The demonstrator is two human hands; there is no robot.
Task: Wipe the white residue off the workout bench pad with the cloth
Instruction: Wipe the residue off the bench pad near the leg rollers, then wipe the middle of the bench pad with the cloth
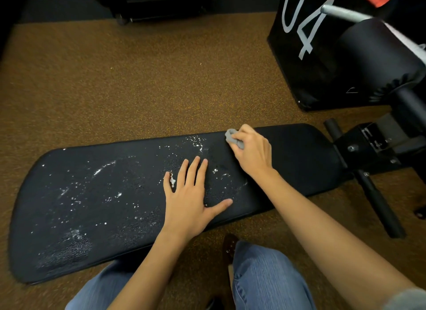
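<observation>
The bench pad (pixel 129 194) lies in front of my knees with its long axis running left to right, the wide rounded end at my left and the narrow end meeting the metal frame (pixel 368 148) at my right. Starting at that left end, the white residue (pixel 76 233) is thick near the front corner, then scatters in specks and streaks across the middle. My left hand (pixel 191 194) rests flat on the pad about midway along, fingers straight and spread, holding nothing, with a small white clump just beside my little finger. Further right, my right hand (pixel 251 150) presses on the far edge of the pad, its fingers curled round a bunched grey cloth (pixel 234 139). Nearly all the white marks lie to the left of the cloth, so I judge the wiping must travel leftward along the pad's length; the stretch to the right of the cloth looks clean already. At the far right stands a black padded box (pixel 306 56) marked "04" in pale tape, the only writing I can read.
</observation>
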